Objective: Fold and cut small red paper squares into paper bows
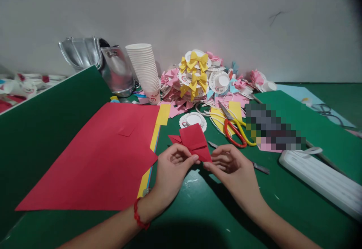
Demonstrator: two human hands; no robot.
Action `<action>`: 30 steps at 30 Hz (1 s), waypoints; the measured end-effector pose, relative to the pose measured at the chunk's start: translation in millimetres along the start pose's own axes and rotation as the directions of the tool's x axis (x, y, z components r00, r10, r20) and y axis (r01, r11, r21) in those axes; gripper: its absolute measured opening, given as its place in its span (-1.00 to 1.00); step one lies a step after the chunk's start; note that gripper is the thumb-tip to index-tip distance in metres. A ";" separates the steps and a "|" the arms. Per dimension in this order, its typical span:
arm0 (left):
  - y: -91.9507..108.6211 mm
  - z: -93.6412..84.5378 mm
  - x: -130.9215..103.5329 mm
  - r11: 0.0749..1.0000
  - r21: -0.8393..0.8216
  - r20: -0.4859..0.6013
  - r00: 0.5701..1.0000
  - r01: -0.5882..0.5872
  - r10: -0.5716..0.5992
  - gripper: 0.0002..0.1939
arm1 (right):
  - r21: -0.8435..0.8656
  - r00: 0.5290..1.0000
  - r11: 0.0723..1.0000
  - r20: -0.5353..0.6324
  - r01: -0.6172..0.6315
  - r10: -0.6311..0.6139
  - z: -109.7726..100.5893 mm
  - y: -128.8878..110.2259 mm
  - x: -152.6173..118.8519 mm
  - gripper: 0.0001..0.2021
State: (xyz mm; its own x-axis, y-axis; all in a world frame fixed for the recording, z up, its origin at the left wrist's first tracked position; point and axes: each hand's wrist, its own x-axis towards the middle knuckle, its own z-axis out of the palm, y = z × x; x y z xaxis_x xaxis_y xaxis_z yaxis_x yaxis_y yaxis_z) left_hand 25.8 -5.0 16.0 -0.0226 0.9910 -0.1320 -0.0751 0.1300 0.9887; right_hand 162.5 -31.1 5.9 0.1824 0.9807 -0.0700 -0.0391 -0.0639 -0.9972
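A small piece of folded red paper (194, 139), with flaps and creases, is held up above the green table. My left hand (177, 166), with a red braided bracelet on its wrist, pinches the paper's lower left edge between thumb and fingers. At the lower right corner, the thumb and fingers of my right hand (233, 170) close on the same paper. Just behind it lies a white paper cup base with a frilled rim (193, 121). Scissors (236, 128) with one red and one yellow handle rest beyond my right hand. A slim blade tool (261, 168) is partly hidden behind that hand.
Large red paper sheets (93, 158) lie at left over yellow and blue ones. Behind stand stacked paper cups (144, 72), a silver bag (113, 68) and a pile of cup decorations with yellow bows (198, 79). A white power strip (322, 181) lies at right, beside a blurred-out object (274, 128).
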 end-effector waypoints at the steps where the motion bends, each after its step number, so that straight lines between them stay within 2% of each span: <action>1: -0.1 0.0 0.0 1.000 0.000 0.001 1.000 0.003 -0.003 -0.84 | -0.006 1.000 1.000 -0.001 0.002 -0.002 0.1 -0.2 -0.1 -0.72; 9: -2.6 -1.2 1.0 1.000 0.010 0.021 1.000 -0.007 0.007 -0.83 | 0.113 0.995 0.988 0.022 -0.101 0.099 0.2 -2.6 -0.1 -0.71; 15: -4.0 -1.8 1.6 0.999 -0.048 0.012 1.000 0.007 -0.006 -0.81 | 0.166 0.993 0.980 0.064 -0.113 0.104 -0.5 1.4 1.1 -0.66; 20: -3.9 0.1 0.8 0.999 -0.049 -0.012 1.000 -0.002 0.001 -0.79 | 0.153 0.978 0.968 0.097 -0.197 0.184 2.1 4.1 3.6 -0.61; 25: -3.7 2.7 -1.9 1.000 -0.017 -0.041 0.999 -0.010 0.009 -0.75 | 0.077 0.960 0.969 0.177 -0.234 0.218 4.7 -0.5 2.7 -0.73; 30: -4.4 2.7 -3.8 0.998 -0.061 0.010 1.000 0.012 -0.011 -0.67 | 0.056 0.960 0.969 0.164 -0.240 0.228 4.2 -4.9 1.1 -0.74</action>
State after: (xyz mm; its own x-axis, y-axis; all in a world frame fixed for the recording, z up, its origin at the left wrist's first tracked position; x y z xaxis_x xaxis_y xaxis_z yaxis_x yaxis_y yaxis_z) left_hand 29.0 -9.3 12.3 -0.0117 0.9897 -0.1426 -0.1359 0.1397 0.9808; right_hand 158.8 -28.9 10.9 0.0047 0.9570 -0.2902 -0.1365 -0.2869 -0.9482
